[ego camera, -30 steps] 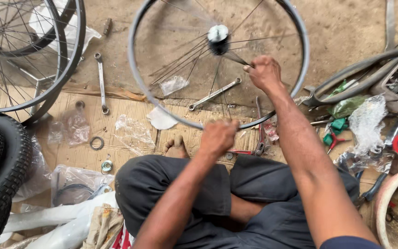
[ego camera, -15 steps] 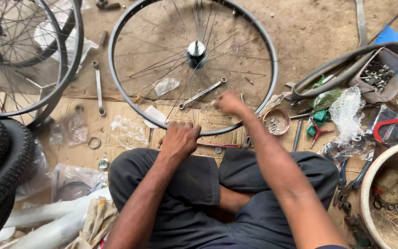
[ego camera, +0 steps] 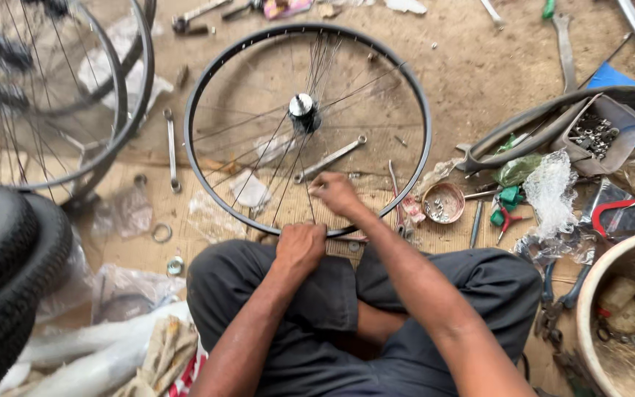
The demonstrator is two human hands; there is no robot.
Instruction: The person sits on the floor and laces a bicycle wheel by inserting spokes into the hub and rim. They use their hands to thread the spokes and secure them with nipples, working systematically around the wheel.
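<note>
A black bicycle wheel rim (ego camera: 201, 192) with a silver hub (ego camera: 303, 110) and thin spokes lies flat on the ground in front of my crossed legs. My left hand (ego camera: 299, 248) is closed over the near edge of the rim. My right hand (ego camera: 334, 191) sits just inside the rim, its fingers pinched on a thin spoke (ego camera: 309, 203). A silver wrench (ego camera: 330, 158) lies inside the wheel near the hub.
More spoked wheels (ego camera: 60, 110) and black tyres (ego camera: 5, 272) stand at the left. A long spanner (ego camera: 172, 151) lies left of the rim. A small bowl of nipples (ego camera: 442, 203), pliers (ego camera: 507, 219), a box of parts (ego camera: 597, 132) and a white bucket (ego camera: 589, 294) crowd the right.
My right hand has drawn back from the hub to the near inside edge of the rim. My left hand stays on the near rim. The view has shifted.
</note>
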